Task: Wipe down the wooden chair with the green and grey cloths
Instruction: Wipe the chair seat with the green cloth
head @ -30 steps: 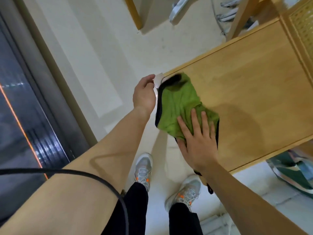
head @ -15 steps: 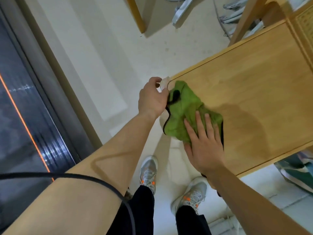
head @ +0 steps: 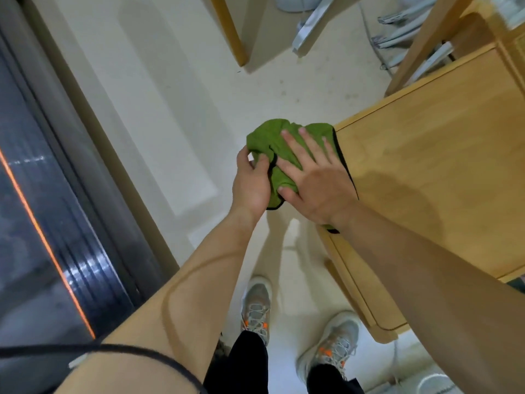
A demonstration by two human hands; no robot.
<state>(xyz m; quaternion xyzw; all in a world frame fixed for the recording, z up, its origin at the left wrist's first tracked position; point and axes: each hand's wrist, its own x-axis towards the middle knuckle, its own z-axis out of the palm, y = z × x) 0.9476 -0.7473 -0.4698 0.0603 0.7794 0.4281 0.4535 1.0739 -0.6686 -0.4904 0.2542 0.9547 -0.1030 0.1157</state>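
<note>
A: Where's the green cloth rn?

B: Bunched at the near left corner of the wooden chair, draped over the edge w/ part hanging past it above the floor. Black trim shows along its right side and bottom.

A: Hands?

B: Right hand lies flat on top of the cloth, fingers spread wide, palm down, pressing it onto the wood. Left hand is curled around the cloth's left part, thumb and fingers pinching a fold, off the chair's edge.

A: Grey cloth?

B: Can't tell, only green shows.

A: Anything else in shot?

B: Both forearms bare. Grey shoes w/ orange bits stand on the floor below, black trouser legs above them. A dark cable crosses the left arm. Dark glossy panel w/ an orange line runs down the left side. More pale wooden legs at the top, blurry white stuff behind.
</note>
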